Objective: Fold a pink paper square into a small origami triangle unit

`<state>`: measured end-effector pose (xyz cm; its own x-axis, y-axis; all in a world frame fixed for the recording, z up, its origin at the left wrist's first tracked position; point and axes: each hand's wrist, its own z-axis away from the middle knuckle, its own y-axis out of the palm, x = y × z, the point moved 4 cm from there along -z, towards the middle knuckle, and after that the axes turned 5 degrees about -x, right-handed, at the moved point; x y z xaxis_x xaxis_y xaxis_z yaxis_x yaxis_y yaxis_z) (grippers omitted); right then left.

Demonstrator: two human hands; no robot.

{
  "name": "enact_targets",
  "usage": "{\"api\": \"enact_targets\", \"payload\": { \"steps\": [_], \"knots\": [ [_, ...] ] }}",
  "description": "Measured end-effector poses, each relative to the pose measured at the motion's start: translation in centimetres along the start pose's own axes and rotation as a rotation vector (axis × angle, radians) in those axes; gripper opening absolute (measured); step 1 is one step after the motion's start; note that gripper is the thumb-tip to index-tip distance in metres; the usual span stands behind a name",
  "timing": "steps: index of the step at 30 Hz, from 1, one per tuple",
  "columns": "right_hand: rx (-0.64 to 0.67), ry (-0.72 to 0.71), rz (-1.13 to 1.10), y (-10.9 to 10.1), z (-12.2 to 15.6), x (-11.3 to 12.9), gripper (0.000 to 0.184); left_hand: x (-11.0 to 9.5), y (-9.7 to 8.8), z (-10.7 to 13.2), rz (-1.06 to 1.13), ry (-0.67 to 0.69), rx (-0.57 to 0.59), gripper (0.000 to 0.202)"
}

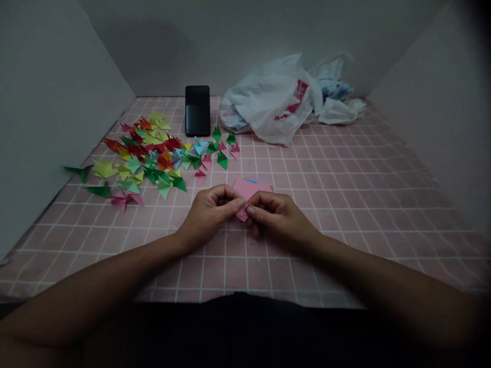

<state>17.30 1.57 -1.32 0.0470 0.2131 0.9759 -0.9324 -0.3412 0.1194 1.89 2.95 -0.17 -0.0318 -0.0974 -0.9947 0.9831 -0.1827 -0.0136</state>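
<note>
Pink paper (242, 215) sits pinched between the fingertips of both hands, the left hand (208, 213) closed on one edge, the right hand (279, 216) on the other, thumbs almost meeting. With so small a piece gripped from two sides, I'd say an uneven tug could tear it or set a crease crooked. Just beyond the fingers lie sheets (256, 185); a brushing knuckle might skew them. Farther out, left of the fingers, folded shapes (155, 158) lie loose, and a careless sweep of that hand could scatter or crush some.
</note>
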Motion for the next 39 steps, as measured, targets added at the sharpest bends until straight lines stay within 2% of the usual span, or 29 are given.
{"api": "enact_targets", "payload": {
  "steps": [7, 15, 24, 39],
  "knots": [
    [-0.002, 0.041, -0.037, 0.31, 0.08, -0.04, 0.018, 0.58, -0.22, 0.14, 0.051, -0.034, -0.039, 0.019],
    [-0.028, 0.040, -0.058, -0.08, 0.02, 0.11, 0.021, 0.69, 0.05, -0.19, 0.093, -0.079, 0.021, 0.024],
    [-0.014, 0.001, -0.080, -0.23, 0.00, -0.06, 0.022, 0.34, 0.15, -0.15, 0.037, -0.026, 0.067, 0.025],
    [-0.041, -0.041, 0.141, -0.18, 0.18, 0.70, 0.022, 0.28, 0.14, -0.21, 0.035, -0.057, 0.070, 0.017]
  ]
}}
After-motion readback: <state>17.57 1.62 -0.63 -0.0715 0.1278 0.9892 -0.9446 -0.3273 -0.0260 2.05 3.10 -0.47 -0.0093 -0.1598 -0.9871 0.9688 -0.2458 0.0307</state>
